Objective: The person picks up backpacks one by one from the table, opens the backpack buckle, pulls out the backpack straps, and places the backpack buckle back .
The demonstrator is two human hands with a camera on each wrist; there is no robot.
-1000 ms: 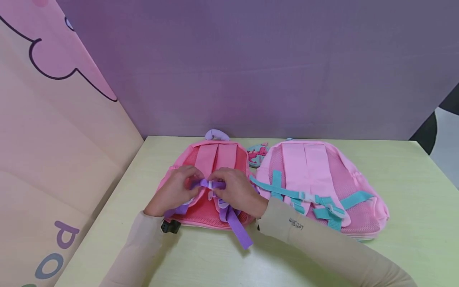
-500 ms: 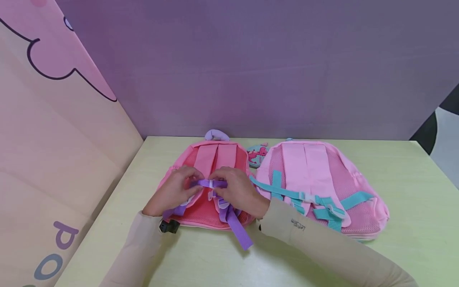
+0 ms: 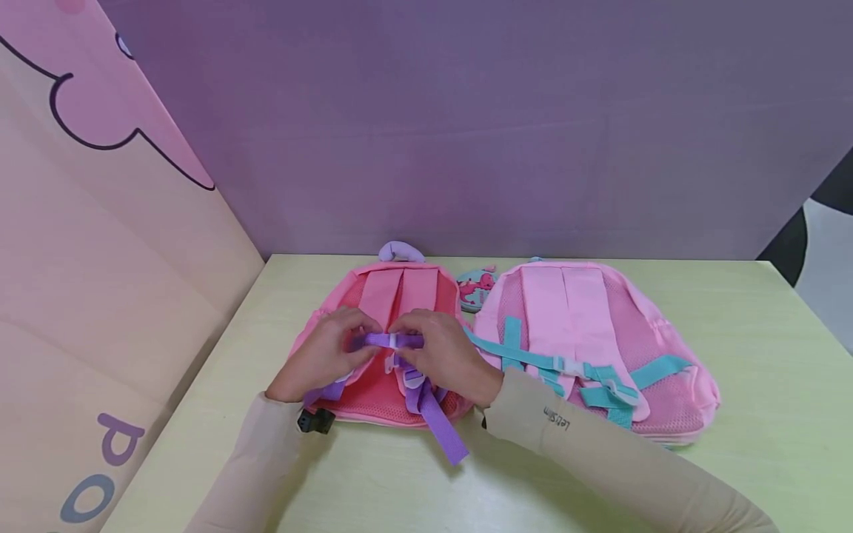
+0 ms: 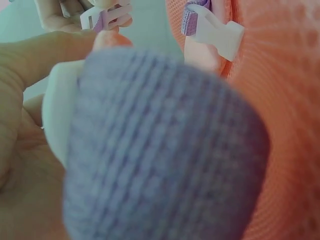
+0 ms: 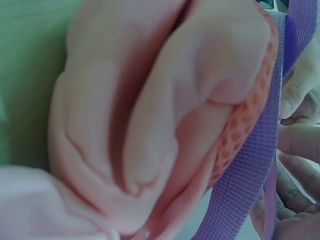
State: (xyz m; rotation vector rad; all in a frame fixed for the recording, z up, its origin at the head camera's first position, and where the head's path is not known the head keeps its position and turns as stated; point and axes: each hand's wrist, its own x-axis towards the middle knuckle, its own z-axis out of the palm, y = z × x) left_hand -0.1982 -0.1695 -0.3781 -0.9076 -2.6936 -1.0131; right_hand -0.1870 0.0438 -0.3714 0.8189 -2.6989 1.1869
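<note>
A coral-pink backpack (image 3: pixel 383 400) lies on the table with its strap side up. Across its middle runs a purple strap (image 3: pixel 380 340), bearing a small white buckle piece (image 3: pixel 394 340) between the hands. My left hand (image 3: pixel 326 352) pinches the strap on the left of that piece. On its right, my right hand (image 3: pixel 443 352) pinches the strap between thumb and fingers. The left wrist view shows a pronged white buckle half (image 4: pixel 119 17) at the other hand's fingertips. A second white buckle piece (image 4: pixel 217 32) hangs against the backpack there. Blurred purple webbing (image 4: pixel 165 145) fills much of that view.
To the right lies a light pink backpack (image 3: pixel 580 296) with teal straps (image 3: pixel 513 352). Between the bags' tops sits a small teal and pink pouch (image 3: pixel 476 289). A loose purple strap end (image 3: pixel 443 429) trails onto the table (image 3: pixel 373 481). A purple panel (image 3: pixel 493 126) stands behind.
The purple strap between my hands has straightened slightly, and the white piece on it has shifted a little to the right. Both hands keep their grip almost in place.
</note>
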